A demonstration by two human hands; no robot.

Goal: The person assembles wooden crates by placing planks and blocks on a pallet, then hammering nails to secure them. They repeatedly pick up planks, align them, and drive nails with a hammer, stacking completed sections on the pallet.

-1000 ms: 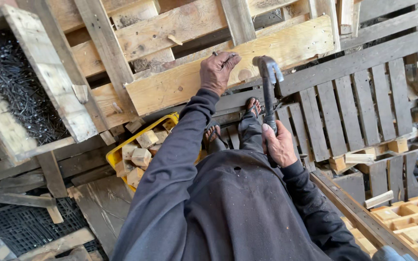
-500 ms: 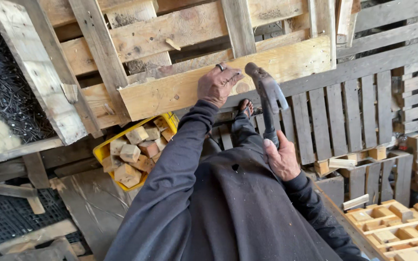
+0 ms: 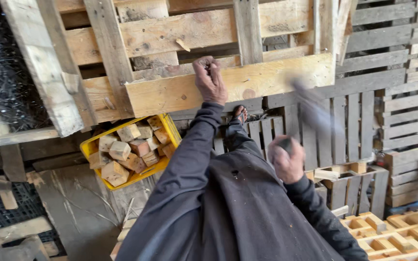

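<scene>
Stacked wooden pallets [image 3: 393, 101] fill the yard.
Left hand [image 3: 209, 79] pinches a small nail, barely visible, against the pale plank [image 3: 247, 84]; right hand [image 3: 286, 159] has fingers closed around a motion-blurred hammer [image 3: 313, 113]. Yellow crate [image 3: 168, 130] of blocks sits below.

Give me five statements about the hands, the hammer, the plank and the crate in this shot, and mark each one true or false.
1. The left hand rests on the pale wooden plank. True.
2. The right hand is empty. False: it grips the handle of a hammer, which shows as a motion blur.
3. The yellow crate holds small wooden blocks. True.
4. The yellow crate sits on top of the plank. False: it lies lower down, below the plank and beside the person's left sleeve.
5. The hammer head rests flat on the plank. False: it is raised, off the plank's right end.
</scene>
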